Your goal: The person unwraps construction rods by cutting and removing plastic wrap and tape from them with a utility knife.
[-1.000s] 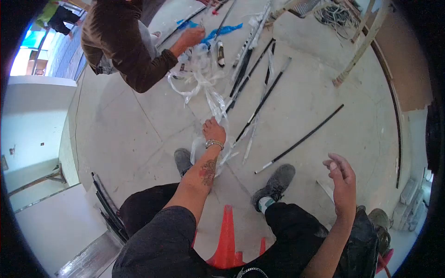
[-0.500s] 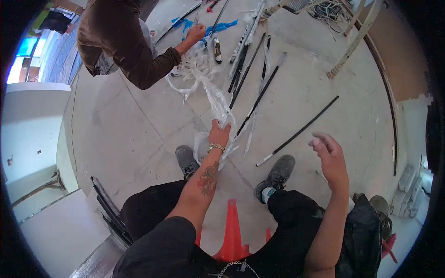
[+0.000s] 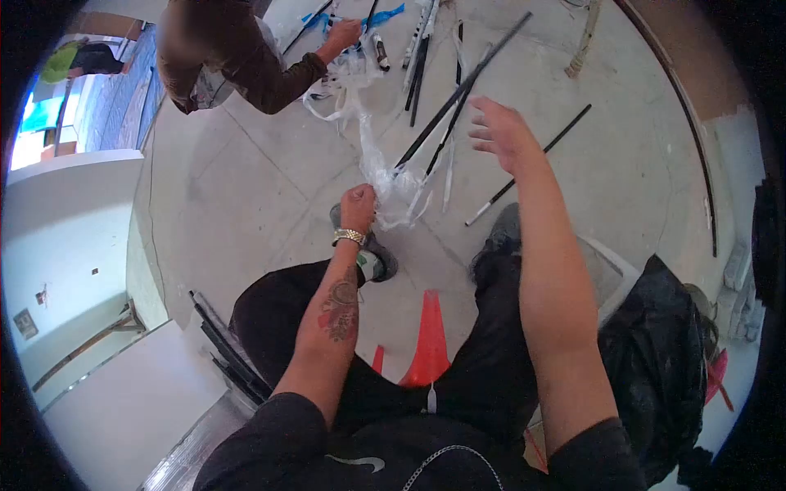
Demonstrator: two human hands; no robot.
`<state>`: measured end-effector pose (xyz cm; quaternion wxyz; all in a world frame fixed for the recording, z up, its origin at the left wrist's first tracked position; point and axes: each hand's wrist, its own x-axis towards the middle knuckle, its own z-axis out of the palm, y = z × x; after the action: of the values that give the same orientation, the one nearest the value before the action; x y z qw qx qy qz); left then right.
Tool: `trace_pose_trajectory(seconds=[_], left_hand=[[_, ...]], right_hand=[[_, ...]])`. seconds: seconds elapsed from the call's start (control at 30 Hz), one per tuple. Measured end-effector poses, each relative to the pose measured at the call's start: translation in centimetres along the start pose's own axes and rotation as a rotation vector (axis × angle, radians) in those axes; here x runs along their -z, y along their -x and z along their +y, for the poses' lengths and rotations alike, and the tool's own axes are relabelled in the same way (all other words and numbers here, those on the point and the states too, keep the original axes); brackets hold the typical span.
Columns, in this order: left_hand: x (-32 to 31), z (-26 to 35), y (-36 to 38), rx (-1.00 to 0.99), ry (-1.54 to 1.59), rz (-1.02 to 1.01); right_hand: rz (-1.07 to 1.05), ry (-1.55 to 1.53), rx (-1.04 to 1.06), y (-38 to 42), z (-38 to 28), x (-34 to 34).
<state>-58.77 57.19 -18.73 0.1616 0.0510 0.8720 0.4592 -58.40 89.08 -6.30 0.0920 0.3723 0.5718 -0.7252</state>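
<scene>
My left hand [image 3: 359, 207] is closed on the edge of a crumpled clear plastic film [image 3: 375, 157], low over the floor by my left shoe. The film trails away from me toward another person's hand. From its near end a long black rod [image 3: 446, 109] slants up to the right, overlapping other black rods [image 3: 444, 141] on the floor. My right hand [image 3: 501, 135] is held out to the right of that rod, fingers spread and nothing in them. Farther right, one thin black rod with a pale end [image 3: 565, 129] lies behind my right wrist.
A person in a brown top [image 3: 237, 53] bends at the upper left, a hand [image 3: 342, 34] over blue plastic [image 3: 386, 16]. A red cone [image 3: 427, 344] stands between my legs. A black bag [image 3: 655, 376] is at my right, more dark strips [image 3: 225, 348] at my left.
My right hand has swung forward and left toward the rods. My left hand has come slightly left with the film. One long black rod now slants farther right, its far end looking raised.
</scene>
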Motion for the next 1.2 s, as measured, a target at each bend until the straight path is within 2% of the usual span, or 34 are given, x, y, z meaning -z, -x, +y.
trace_pose_trajectory(seconds=[0.03,0.1,0.13,0.2,0.23,0.3,0.33,0.37,0.43,0.47,0.53,0.6,0.67,0.73,0.8,0.87,0.93,1.1,1.17,1.2], left_hand=[[1.4,1.7,0.4,-0.007,-0.009,-0.002],[4.0,3.5,1.7,0.136,0.007,-0.094],[4.8,1.4,1.3,-0.108,-0.178,-0.044],[7.0,2.8,1.1,-0.181,-0.228,-0.020],[8.2,3.5,1.7,-0.243,-0.270,-0.002],[9.7,4.7,2.3,-0.221,-0.279,0.004],[10.6,5.7,1.9,-0.223,-0.278,0.034],[11.8,6.8,1.7,-0.231,-0.277,0.052],[14.4,8.5,1.0,-0.205,-0.621,0.145],[15.7,8.7,0.4,-0.208,-0.613,0.155],[18.9,8.3,-1.2,-0.031,-0.874,0.101],[21.6,5.8,-2.2,0.025,-1.008,0.065],[23.4,1.4,-3.2,0.247,-1.058,0.008],[22.2,4.8,-2.2,0.289,-1.088,0.019],[19.8,9.5,-1.8,-0.235,-0.956,0.232],[16.2,15.8,-2.2,-0.577,-0.541,0.207],[13.3,19.8,-1.6,-0.683,-0.355,0.011],[7.5,20.2,-3.3,-0.690,-0.223,-0.185],[5.0,20.1,-4.2,-0.660,-0.148,-0.235],[3.6,19.7,-4.6,-0.675,-0.231,-0.364]], right_hand=[[0.000,-0.011,0.003,-0.4,0.1,-1.3],[0.123,-0.108,-0.252,-0.9,1.0,-3.4],[0.123,-0.118,-0.258,-1.9,2.1,-3.3],[-0.030,-0.292,-0.319,-3.9,3.7,-3.2],[-0.034,-0.299,-0.334,-3.2,3.6,-3.5],[-0.126,-0.431,-0.163,-1.1,2.1,-3.7],[-0.252,-0.427,-0.090,0.1,1.3,-3.6],[-0.265,-0.420,-0.077,0.5,0.8,-3.8],[-0.177,-0.450,0.127,0.6,0.0,-3.5],[-0.146,-0.548,0.228,1.1,-0.6,-2.6],[0.128,-0.640,0.332,2.4,-2.6,-0.6],[0.314,-0.636,0.477,2.5,-3.4,2.2],[0.432,-0.611,0.560,3.9,-4.3,3.8],[0.406,-0.574,0.608,4.8,-5.9,5.5],[0.362,-0.544,0.581,5.1,-5.6,5.4],[0.317,-0.483,0.569,5.8,-6.4,4.7],[0.333,-0.440,0.544,6.7,-7.0,3.7],[0.400,-0.300,0.561,6.1,-6.3,5.0],[0.526,-0.110,0.572,6.5,-6.4,4.9],[0.525,-0.091,0.571,6.3,-6.3,5.1]])
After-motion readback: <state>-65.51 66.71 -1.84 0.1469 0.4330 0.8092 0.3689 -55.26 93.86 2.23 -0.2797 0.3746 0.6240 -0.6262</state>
